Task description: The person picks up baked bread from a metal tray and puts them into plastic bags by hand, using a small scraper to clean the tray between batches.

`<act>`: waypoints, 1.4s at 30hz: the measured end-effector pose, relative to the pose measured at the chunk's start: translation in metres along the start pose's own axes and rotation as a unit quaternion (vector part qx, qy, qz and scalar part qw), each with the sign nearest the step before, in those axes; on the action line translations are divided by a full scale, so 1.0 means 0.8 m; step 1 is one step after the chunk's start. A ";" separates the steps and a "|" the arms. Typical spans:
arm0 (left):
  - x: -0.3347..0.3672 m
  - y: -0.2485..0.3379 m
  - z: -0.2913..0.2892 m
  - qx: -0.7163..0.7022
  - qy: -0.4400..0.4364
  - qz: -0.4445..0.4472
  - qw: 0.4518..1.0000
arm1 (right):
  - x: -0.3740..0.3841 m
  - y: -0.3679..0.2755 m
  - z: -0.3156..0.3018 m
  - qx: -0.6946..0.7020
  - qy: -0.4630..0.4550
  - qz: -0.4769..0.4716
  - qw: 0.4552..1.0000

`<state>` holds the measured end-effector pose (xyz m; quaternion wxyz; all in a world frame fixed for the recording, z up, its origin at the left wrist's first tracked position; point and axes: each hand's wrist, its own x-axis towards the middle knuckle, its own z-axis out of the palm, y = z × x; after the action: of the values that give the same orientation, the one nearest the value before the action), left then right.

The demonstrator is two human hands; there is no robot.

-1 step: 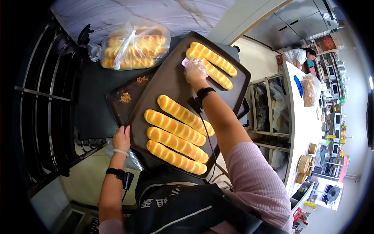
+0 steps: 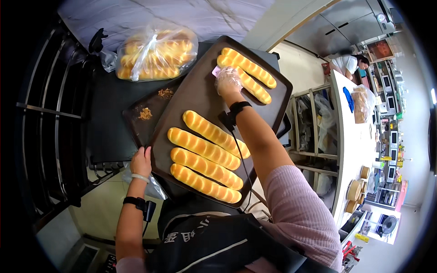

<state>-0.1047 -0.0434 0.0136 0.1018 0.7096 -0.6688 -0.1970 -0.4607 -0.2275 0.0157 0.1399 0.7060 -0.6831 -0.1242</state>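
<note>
**Six loaves on one tray, both hands at it**

Dark brown rectangular metal tray (image 2: 200, 98) lies askew over a second, dark brown crumb-strewn tray (image 2: 139, 126), both on a black tabletop (image 2: 107, 113). Four long, ridged golden loaves (image 2: 204, 149) sit side by side at the near end; a pair of matching golden loaves (image 2: 249, 67) sits at the far end. Bare strip between the groups, which probably gives the fingers room.

Right hand (image 2: 228, 81), in a clear plastic glove, is over the end of the pair's inner loaf. Glove likely there to keep skin off the bread. A pale pink flat piece (image 2: 215, 71) pokes out by its fingers. Fingers curl down out of sight; can't tell whether they pinch the loaf, the pink piece or nothing.

Left hand (image 2: 141, 161), bare, is at the tray's left edge, fingers close together. Reads as steadying the tray; can't tell if the thumb clamps it. No glove on that side, fits tray-only contact.

Clear plastic bag of golden loaves (image 2: 157, 54), gathered at the top, stands behind, off the tray, likely to leave it free.

Versus earlier frame: practically no change. Whole view shifts a hair; hands, loaves and tray keep their places relative to each other.
</note>
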 end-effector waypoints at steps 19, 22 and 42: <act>-0.006 -0.010 0.011 -0.033 0.026 0.028 0.999 | -0.013 0.165 -0.076 0.126 0.004 0.051 0.991; -0.001 -0.004 0.008 -0.027 0.032 0.027 0.999 | -0.026 0.156 -0.040 0.126 0.014 -0.051 0.991; -0.006 -0.002 0.011 -0.065 0.048 0.011 0.997 | -0.067 0.131 0.050 -0.026 -0.125 0.024 0.992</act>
<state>-0.1068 -0.0373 0.0054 0.1822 0.7027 -0.6567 -0.2043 -0.5748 -0.1777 0.0160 0.0752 0.6648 -0.7081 -0.2259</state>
